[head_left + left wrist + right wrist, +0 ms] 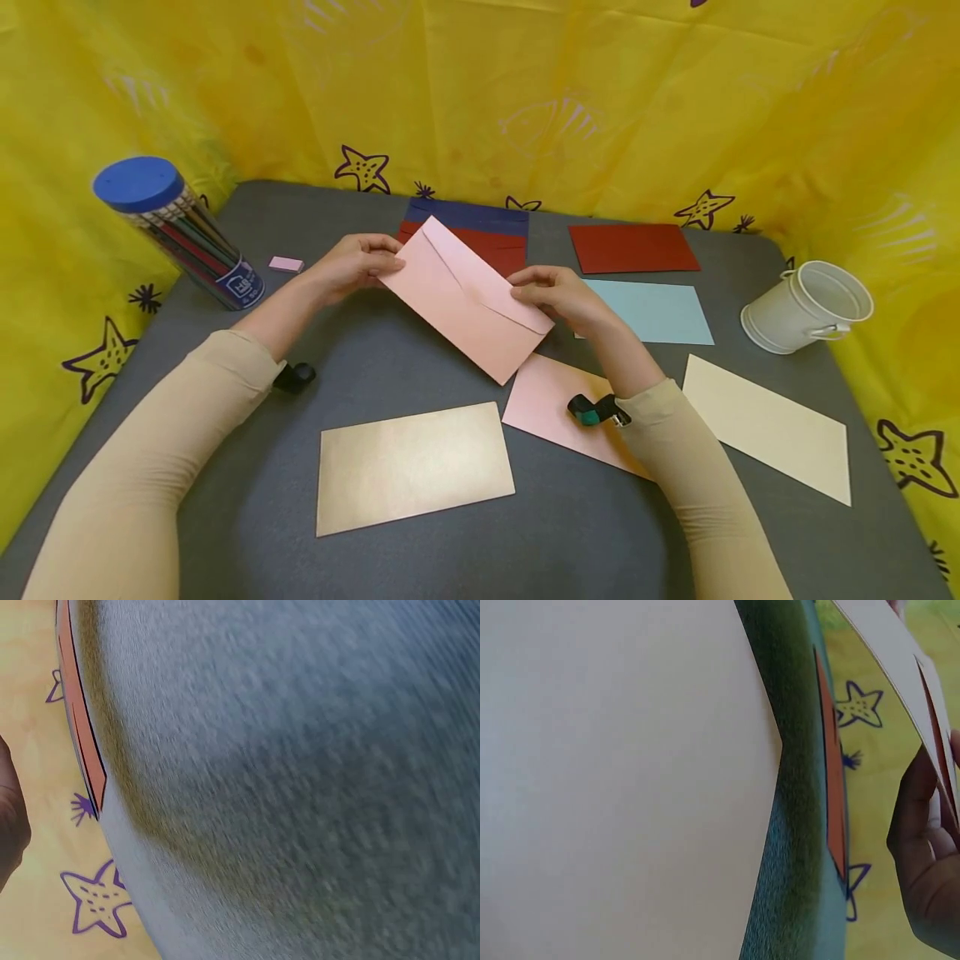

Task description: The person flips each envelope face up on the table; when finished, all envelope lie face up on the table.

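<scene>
Yellow cloth [450, 100] hangs behind a gray table [570, 542], and two hands hold up a pink envelope [467, 302].

It is in the middle, tilted: the left hand [358, 265] pinches its left end, and the right hand [564, 297] pinches its right end. A hard squeeze or pull could bend it. If one hand slips, it could fall onto the pink paper [543, 408] lying nearer, and those two could get mixed up, being the same color. That paper lies under the right arm, so a low sleeve could push it into the gold paper [416, 471] just left of it. Far left, a wide elbow might knock over the tall pencil tub [197, 237].
</scene>
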Motion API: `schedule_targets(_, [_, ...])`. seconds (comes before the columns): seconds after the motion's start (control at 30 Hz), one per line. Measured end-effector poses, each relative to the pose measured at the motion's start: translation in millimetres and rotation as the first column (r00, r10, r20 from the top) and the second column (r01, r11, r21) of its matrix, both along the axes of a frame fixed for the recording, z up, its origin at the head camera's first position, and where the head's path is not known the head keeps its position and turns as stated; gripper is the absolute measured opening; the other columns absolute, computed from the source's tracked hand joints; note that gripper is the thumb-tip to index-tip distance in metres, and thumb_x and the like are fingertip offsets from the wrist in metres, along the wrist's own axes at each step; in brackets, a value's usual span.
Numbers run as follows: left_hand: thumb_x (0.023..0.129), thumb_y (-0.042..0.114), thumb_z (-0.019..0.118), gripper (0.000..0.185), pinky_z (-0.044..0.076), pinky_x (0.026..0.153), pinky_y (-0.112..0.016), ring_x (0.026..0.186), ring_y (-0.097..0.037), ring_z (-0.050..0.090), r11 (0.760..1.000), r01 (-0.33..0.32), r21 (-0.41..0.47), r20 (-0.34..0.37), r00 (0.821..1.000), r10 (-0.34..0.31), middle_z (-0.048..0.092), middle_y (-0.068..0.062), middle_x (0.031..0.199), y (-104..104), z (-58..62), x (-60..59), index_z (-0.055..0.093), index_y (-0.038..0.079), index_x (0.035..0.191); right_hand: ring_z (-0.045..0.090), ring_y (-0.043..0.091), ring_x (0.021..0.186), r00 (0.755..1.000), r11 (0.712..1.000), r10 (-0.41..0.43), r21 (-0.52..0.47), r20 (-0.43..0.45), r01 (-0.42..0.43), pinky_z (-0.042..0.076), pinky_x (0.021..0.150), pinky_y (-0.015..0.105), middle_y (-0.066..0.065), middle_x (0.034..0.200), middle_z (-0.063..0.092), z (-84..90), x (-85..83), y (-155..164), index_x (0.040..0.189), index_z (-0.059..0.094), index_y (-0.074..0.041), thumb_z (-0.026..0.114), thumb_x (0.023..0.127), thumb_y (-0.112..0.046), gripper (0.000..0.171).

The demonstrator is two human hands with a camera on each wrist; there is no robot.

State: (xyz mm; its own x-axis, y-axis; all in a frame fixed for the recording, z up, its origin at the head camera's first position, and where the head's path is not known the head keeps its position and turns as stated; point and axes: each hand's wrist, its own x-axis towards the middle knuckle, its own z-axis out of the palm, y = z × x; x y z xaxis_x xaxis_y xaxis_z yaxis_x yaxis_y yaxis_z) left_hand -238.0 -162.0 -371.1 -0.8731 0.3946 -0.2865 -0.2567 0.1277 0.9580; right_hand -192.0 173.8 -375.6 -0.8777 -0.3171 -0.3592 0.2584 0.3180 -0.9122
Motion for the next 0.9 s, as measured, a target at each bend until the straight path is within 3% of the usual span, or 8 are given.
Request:
schedule_targets(0.23, [0.096,0.002,0.057,0.012,0.056,0.067,-0.024,0.071,-0.009,0.065,0.997,-0.028,0.069,0.012,1.0,0.027,0.065,0.005,0.08,-15,2.1,-1.1,0.062,0.013,0.094,0.068,0.01,0.075,0.994,0.988,-0.066,-0.133,0.092,0.078,0.059,0.069,0.023,-0.005,0.086,0.068,1.2,-0.6,12,0.137,0.046,0.001,0.064,0.093,-0.005,0.047])
schedule_targets(0.33, [0.096,0.0,0.056,0.011,0.054,0.066,-0.023,0.07,-0.009,0.063,0.998,-0.007,0.07,0.03,1.0,0.005,0.062,0.004,0.079,-19,2.8,-1.5,0.058,0.011,0.097,0.066,0.009,0.071,0.988,0.977,-0.111,-0.172,0.103,0.127,0.06,0.069,0.021,-0.004,0.08,0.064,0.7,0.4,13,0.123,0.049,0.0,0.063,0.093,-0.003,0.033])
schedule_targets(0.47, [0.094,0.001,0.058,0.014,0.053,0.069,-0.023,0.074,-0.008,0.061,0.995,0.096,-0.03,0.047,0.994,-0.095,0.062,0.005,0.08,-23,3.6,-1.6,0.053,0.007,0.106,0.065,0.009,0.069,0.973,0.961,-0.209,-0.161,0.101,0.224,0.059,0.069,0.02,-0.001,0.084,0.062,-1.4,-1.9,14,0.103,0.05,-0.007,0.067,0.092,-0.009,0.02])
schedule_targets(0.63, [0.092,0.007,0.066,0.045,0.058,0.072,-0.025,0.075,-0.01,0.065,0.954,0.191,-0.23,0.041,0.982,-0.187,0.067,0.003,0.085,-24,0.3,-2.5,0.041,0.0,0.129,0.067,0.008,0.068,0.939,0.935,-0.325,-0.111,0.116,0.337,0.059,0.068,0.018,0.002,0.092,0.062,-2.3,-8.8,13,0.115,0.053,-0.005,0.071,0.09,-0.012,0.031])
schedule_targets(0.77, [0.09,0.007,0.069,0.059,0.059,0.068,-0.025,0.071,-0.01,0.064,0.929,0.175,-0.327,0.01,0.983,-0.182,0.066,0.0,0.085,-20,-4.6,-3.1,0.035,-0.005,0.137,0.067,0.008,0.066,0.928,0.921,-0.358,-0.121,0.106,0.369,0.059,0.066,0.018,0.004,0.094,0.062,-4.5,-13.5,10,0.121,0.053,0.001,0.069,0.091,-0.006,0.035])
schedule_targets(0.9, [0.089,0.004,0.07,0.056,0.058,0.063,-0.022,0.068,-0.008,0.062,0.909,0.126,-0.396,-0.036,0.988,-0.152,0.058,-0.003,0.086,-17,-8.6,-3.7,0.039,-0.01,0.134,0.067,0.008,0.065,0.929,0.92,-0.362,-0.13,0.08,0.37,0.06,0.066,0.02,0.006,0.094,0.059,-8.3,-15.6,4,0.127,0.051,0.008,0.065,0.091,0.001,0.039])
